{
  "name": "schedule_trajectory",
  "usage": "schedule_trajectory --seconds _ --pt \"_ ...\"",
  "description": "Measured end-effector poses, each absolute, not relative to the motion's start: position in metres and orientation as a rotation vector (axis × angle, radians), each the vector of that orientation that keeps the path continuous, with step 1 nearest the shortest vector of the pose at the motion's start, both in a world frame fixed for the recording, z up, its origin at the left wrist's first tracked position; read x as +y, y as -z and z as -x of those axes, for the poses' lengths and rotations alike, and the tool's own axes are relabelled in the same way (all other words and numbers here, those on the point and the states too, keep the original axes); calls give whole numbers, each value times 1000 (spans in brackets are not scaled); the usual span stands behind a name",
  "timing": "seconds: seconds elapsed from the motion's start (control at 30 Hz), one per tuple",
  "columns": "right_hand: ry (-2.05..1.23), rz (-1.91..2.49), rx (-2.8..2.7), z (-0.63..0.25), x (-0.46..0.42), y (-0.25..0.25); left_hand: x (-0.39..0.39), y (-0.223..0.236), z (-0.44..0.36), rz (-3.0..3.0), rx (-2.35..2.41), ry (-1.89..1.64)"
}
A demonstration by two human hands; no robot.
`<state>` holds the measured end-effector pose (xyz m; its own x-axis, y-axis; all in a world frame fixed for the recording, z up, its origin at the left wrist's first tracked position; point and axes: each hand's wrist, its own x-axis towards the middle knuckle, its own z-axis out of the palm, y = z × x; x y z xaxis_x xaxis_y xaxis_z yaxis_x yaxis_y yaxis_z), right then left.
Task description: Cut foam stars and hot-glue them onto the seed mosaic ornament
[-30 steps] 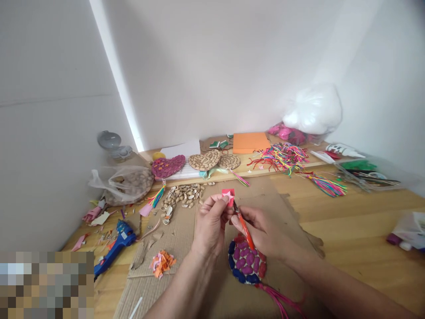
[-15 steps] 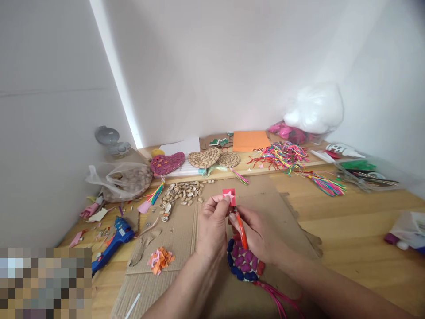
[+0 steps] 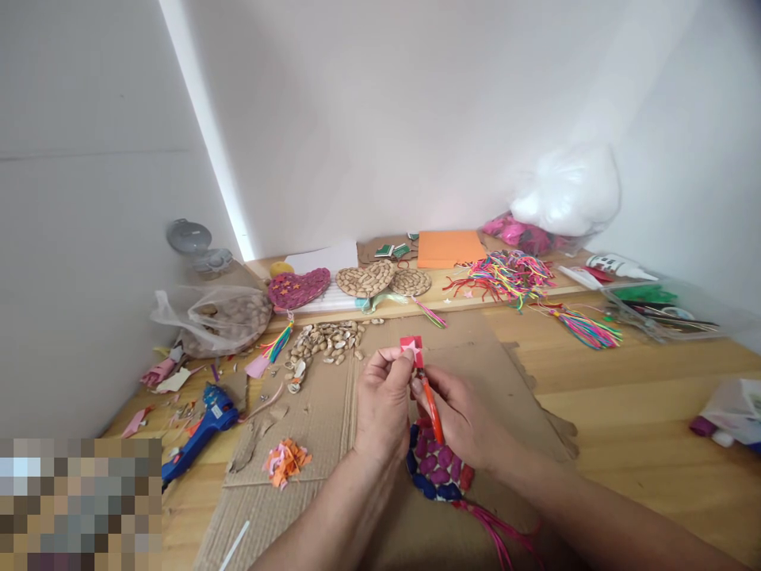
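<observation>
Between the thumb and fingers of my left hand (image 3: 384, 392) are a pale pink paper star (image 3: 411, 350) and a red paper piece (image 3: 418, 343) behind it. My right hand (image 3: 457, 412) is closed around orange-handled scissors (image 3: 434, 408), whose dark blades reach the lower edge of the red paper; the blade tips are partly hidden. Below my hands, on a cardboard sheet (image 3: 476, 349), lies a round piece covered in purple, blue and red painted peanut shells (image 3: 438, 474). A pink tassel (image 3: 496, 527) trails from it.
Orange and pink paper scraps (image 3: 286, 461) and peanut shells (image 3: 326, 341) lie on the cardboard's left side. A blue glue gun (image 3: 205, 428) rests further left. Along the back are shell hearts (image 3: 364, 279), an orange paper stack (image 3: 450, 249), colourful tassels (image 3: 511, 277) and a supply tray (image 3: 671, 309).
The scissors have shifted from the right side of the red paper to its lower edge and turned more upright. The paper and star have turned slightly in my left hand.
</observation>
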<state>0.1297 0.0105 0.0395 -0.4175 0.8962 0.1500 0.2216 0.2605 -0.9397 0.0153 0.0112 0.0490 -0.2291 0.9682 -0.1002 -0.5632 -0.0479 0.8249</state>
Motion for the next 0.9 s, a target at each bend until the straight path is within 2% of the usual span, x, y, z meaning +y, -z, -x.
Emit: schedule_trajectory --seconds 0.9 --pt "-1096 1088 -1783 -125 11 -25 11 -39 -20 -556 958 -1611"
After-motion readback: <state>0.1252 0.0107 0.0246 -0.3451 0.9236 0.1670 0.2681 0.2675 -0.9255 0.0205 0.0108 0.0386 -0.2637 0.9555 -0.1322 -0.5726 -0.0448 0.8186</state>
